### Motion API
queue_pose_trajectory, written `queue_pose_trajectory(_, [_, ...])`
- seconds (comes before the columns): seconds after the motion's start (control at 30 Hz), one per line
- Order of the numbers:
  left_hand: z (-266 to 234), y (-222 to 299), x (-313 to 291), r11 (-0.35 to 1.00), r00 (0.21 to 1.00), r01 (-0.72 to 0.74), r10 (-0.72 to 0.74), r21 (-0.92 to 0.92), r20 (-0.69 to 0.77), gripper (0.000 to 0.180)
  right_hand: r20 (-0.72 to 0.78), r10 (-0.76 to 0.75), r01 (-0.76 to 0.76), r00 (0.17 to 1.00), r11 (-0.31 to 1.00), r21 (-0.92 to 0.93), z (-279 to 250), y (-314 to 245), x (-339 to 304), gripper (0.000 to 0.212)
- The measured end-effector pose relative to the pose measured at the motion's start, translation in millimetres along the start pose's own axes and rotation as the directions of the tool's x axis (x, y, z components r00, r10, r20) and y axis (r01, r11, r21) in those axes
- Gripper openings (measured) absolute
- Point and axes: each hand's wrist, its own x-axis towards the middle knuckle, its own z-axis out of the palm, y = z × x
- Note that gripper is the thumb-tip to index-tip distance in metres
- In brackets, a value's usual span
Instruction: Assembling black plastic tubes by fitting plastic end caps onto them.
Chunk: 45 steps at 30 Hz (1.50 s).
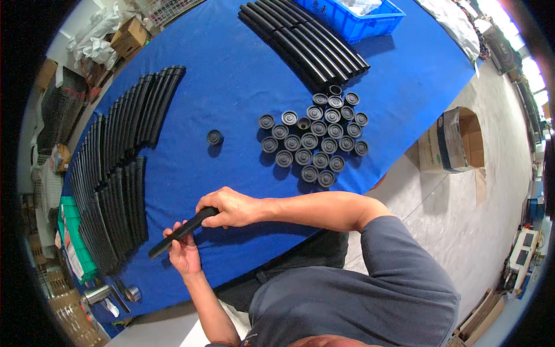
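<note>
At eight o'clock from the middle of the view, a short black tube (pixel 184 232) is held just above the blue-covered counter (pixel 191 165). The right hand (pixel 234 207) has its fingers clamped on the tube's two o'clock end, hiding that tip; the left hand (pixel 185 256) has its fingers closed around it nearer the eight o'clock end, which shows bare. Loose black caps (pixel 309 140) cluster toward one o'clock, one spare cap (pixel 214 137) at ten. Stacked tubes (pixel 113 168) lie at nine, partly hiding each other; more tubes (pixel 300 43) at twelve are cut off above. The blue bin (pixel 376 26) at one, also cropped, bears dark characters; print on the cardboard box (pixel 444 141) at three is too small to read.
</note>
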Motion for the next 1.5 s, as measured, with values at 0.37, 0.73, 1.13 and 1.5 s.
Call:
queue_pose_trajectory(0.37, [9.7,-5.3,3.6,1.0,0.997,0.006,-0.006,-0.004,-0.077,0.04,-0.036,-0.285,0.264,0.958,0.924,-0.278,1.5,7.7,-0.7,0.031])
queue_pose_trajectory(0.73, [9.9,-6.2,7.3,0.997,0.997,0.071,-0.072,0.033,0.039,0.034,-0.059,-0.468,0.406,0.882,0.817,-0.41,4.6,26.0,0.9,0.031])
queue_pose_trajectory(1.13, [5.8,-0.8,0.8,0.999,0.999,0.014,-0.013,0.036,-0.039,0.035,0.046,-0.213,0.217,0.976,0.924,-0.314,6.8,4.6,-0.7,0.031])
queue_pose_trajectory(1.5, [10.1,-12.8,2.1,0.999,0.999,0.033,-0.034,-0.01,-0.041,0.031,0.04,-0.043,0.051,0.998,0.97,-0.236,1.6,-9.5,-1.7,0.033])
